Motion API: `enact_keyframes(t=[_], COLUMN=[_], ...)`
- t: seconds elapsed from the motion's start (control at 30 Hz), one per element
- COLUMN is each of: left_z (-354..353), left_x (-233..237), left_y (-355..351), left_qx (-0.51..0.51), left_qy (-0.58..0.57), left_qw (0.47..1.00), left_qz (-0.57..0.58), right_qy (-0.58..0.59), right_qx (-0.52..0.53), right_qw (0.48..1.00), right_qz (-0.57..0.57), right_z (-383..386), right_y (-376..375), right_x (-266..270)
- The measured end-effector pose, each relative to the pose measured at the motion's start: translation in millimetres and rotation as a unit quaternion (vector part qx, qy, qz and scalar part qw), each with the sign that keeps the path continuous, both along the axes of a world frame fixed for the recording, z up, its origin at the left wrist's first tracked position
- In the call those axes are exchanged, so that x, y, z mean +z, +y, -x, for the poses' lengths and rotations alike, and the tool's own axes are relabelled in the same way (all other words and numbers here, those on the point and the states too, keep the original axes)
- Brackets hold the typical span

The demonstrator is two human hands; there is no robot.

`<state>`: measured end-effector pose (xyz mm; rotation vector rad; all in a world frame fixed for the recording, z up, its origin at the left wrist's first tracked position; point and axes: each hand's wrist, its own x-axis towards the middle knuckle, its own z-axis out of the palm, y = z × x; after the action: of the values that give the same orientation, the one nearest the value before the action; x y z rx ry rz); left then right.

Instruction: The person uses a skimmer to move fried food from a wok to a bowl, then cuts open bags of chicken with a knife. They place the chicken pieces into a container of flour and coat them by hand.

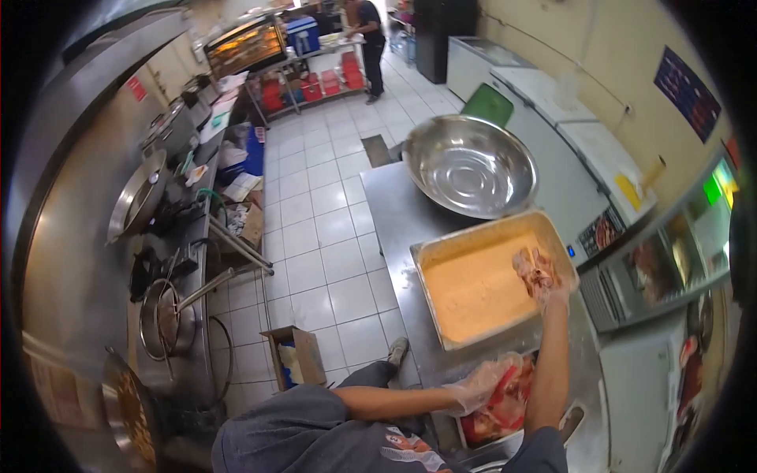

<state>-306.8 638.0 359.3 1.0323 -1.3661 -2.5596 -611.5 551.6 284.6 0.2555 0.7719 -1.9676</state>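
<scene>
My right hand (551, 299), in a clear plastic glove, is closed on a piece of raw chicken (536, 269). It holds the chicken over the right side of a metal pan (434, 308) spread with orange breading flour (481, 284). Below the pan, my left hand (477, 390), also in a clear glove, reaches in at a container of wet, reddish raw chicken (509, 410). Its fingers curl beside a red strip (502, 385), and I cannot tell what they grip.
A big steel bowl (473, 169) stands behind the pan on the steel table (386, 213). To the left, woks (138, 193) and a pot (167, 315) line the cooking counter. A cardboard box (296, 355) sits on the tiled floor. Far back stands a person (369, 39).
</scene>
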Motion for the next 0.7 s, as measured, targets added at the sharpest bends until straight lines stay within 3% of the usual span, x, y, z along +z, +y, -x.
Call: enact_keyframes(t=[0.07,0.2,0.27,0.33,0.4,0.47,0.5,0.6,0.67,0.7], left_z=[-7,-4,0,2,-3,-17,-19,-9,-17,-21], left_x=[28,14,-2,0,18,47,56,24,28,39], left_y=[-1,-3,-2,2,4,-2,-4,13,27,31], left_qx=[0.022,0.001,-0.018,-0.006,0.034,-0.008,-0.03,0.035,0.007,0.014], left_qy=[0.013,0.024,0.019,0.054,0.117,0.101,0.092,0.056,0.041,0.038], left_qw=[0.999,0.999,0.996,0.991,0.981,0.993,0.995,0.975,0.987,0.997], left_qz=[-0.047,0.026,0.082,0.118,0.148,0.066,0.029,0.214,0.155,0.072], right_qy=[-0.006,0.008,0.065,0.028,0.18,0.292,0.356,0.511,0.627,0.696], right_qx=[-0.049,-0.123,-0.1,-0.003,0.118,0.176,0.253,0.385,0.344,0.331], right_qw=[0.999,0.99,0.986,0.998,0.974,0.924,0.882,0.747,0.656,0.59], right_qz=[-0.016,-0.063,-0.114,-0.064,-0.068,-0.176,-0.176,-0.181,-0.241,-0.239], right_z=[-3,5,27,-20,-58,-112,-125,-175,-197,-203], right_y=[0,8,23,68,124,179,209,254,288,295], right_x=[19,28,12,89,139,183,186,176,84,63])
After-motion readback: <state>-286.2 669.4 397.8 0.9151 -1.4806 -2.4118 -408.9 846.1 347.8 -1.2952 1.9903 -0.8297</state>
